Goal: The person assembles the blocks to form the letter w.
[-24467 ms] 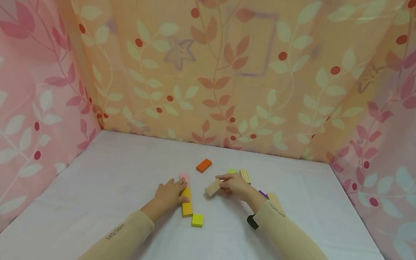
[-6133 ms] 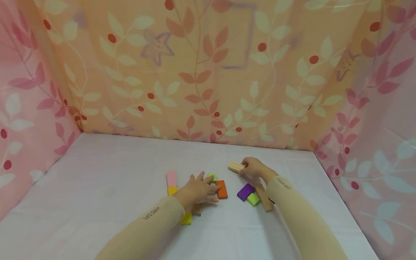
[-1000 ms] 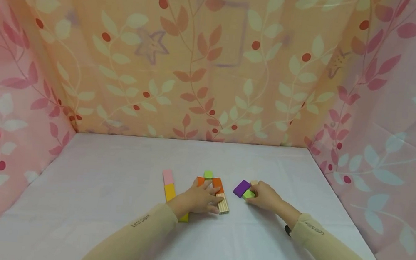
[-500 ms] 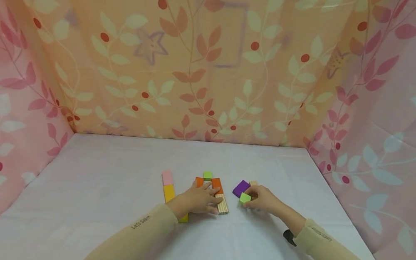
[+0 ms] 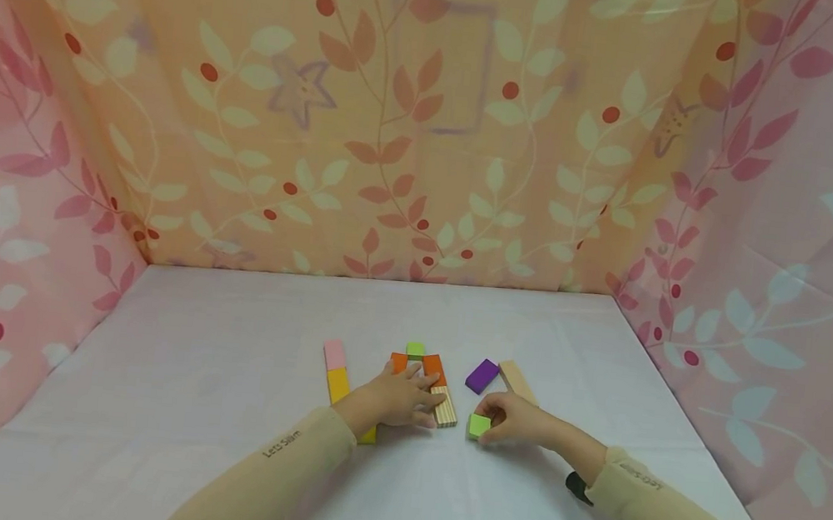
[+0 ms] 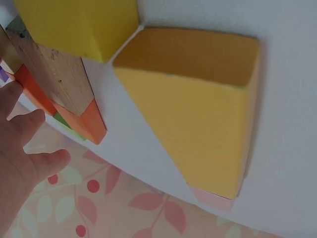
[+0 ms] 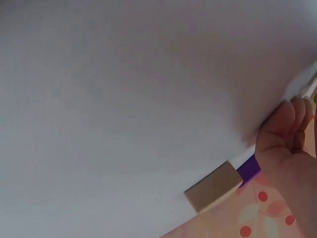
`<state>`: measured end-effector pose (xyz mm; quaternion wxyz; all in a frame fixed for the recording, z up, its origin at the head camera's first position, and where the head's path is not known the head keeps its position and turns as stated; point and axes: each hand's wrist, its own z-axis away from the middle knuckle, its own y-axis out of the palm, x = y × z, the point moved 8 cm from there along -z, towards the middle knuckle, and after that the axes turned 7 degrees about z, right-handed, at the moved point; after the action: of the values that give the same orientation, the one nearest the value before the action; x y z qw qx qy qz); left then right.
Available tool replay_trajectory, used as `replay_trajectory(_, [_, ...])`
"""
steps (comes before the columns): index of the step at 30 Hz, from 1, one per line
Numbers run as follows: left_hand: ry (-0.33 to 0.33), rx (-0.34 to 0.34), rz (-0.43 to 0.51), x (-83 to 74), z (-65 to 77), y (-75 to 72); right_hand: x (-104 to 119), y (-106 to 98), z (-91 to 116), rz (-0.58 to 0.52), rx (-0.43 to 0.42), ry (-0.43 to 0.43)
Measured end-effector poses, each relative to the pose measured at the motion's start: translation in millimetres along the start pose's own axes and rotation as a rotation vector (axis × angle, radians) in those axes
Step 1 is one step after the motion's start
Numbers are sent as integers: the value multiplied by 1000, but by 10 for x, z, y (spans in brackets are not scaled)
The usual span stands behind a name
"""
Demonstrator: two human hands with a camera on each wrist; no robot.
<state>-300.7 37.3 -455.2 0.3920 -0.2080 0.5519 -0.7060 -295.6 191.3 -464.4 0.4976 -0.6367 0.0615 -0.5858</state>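
Green cube pinched at its right side by right hand, fingers curled round it, low on the white table, just right of the striped block. Looks like painted wood: light, stiff, smooth-faced, probably a bit slick, not fragile. Best taken by two opposite side faces with thumb and fingertip; small enough to twist or slip out if squeezed at the corners.

Left hand lying flat with fingers straight, pressing on the cluster: orange block, second orange block, striped block, with another green cube at the far end. Grasping nothing, only holding down. Seen from the left wrist: yellow blocks close up, fingers spread.

Purple block and plain block lying side by side beyond the right hand, apart from it. Pink block end to end with a yellow one, left of the cluster.
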Motion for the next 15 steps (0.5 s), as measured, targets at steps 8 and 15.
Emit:
replay_trajectory(8, [-7, -12, 4, 5, 3, -6, -14, 51, -15, -31, 43, 65])
replay_trajectory(15, [-12, -13, 16, 6, 2, -11, 5, 60, -63, -29, 63, 47])
